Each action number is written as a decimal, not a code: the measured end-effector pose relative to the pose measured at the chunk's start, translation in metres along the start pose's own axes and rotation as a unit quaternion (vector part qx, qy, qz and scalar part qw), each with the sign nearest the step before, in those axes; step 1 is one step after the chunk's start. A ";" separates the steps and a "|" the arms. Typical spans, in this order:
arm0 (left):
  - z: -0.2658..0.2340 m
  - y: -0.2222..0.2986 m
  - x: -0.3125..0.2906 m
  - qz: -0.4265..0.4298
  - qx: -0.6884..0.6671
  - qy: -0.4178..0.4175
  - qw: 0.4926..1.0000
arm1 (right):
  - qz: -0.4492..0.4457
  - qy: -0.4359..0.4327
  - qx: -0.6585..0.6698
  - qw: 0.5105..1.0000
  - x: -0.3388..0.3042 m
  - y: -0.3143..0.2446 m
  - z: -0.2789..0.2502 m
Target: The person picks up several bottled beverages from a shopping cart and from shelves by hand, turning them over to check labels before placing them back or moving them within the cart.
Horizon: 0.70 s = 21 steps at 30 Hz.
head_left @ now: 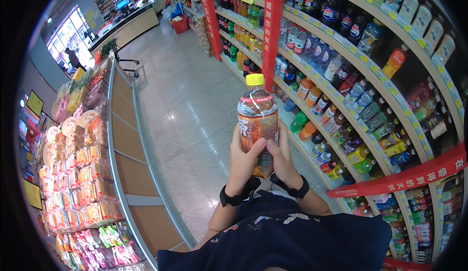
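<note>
Between my two hands I hold a large plastic bottle of brown tea (258,111), upright, with a yellow cap on top and an orange-brown label around its middle. My left hand (243,150) wraps its left side, the thumb laid across the front of the label. On the other side my right hand (282,156) grips it, its thumb close to the left one. Both palms and the far fingers are hidden by the bottle. Black bands sit on both wrists.
On my right, curved shelves (341,32) carry many rows of drink bottles, with a red banner (404,171) across them. Packaged snacks (83,173) fill a wood-panelled display stand (130,139) on my left. A tiled aisle (180,100) leads toward a counter (127,24) and a red basket (180,24).
</note>
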<state>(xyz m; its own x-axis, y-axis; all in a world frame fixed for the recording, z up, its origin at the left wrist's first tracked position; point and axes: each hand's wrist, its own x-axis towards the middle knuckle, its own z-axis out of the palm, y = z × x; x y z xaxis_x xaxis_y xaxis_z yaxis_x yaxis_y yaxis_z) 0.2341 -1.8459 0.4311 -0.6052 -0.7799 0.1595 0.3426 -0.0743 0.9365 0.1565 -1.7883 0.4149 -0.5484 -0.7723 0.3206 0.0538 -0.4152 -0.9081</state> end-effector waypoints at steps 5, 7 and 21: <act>-0.033 0.002 0.029 -0.017 0.008 0.045 0.999 | 0.061 -0.009 0.046 0.997 0.031 0.036 0.026; -0.049 0.000 0.038 -0.021 0.021 0.059 0.998 | 0.076 -0.016 0.046 0.996 0.041 0.050 0.036; -0.205 -0.023 0.138 -0.015 0.125 0.199 0.972 | 0.132 -0.132 0.065 0.980 0.148 0.177 0.135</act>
<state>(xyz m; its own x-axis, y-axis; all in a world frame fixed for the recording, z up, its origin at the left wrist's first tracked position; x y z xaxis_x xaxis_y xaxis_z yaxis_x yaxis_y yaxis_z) 0.2897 -2.0794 0.3674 -0.2699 -0.9619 0.0440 0.1144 0.0134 0.9933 0.1981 -2.0411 0.3378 -0.2678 -0.9512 0.1532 0.2809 -0.2291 -0.9320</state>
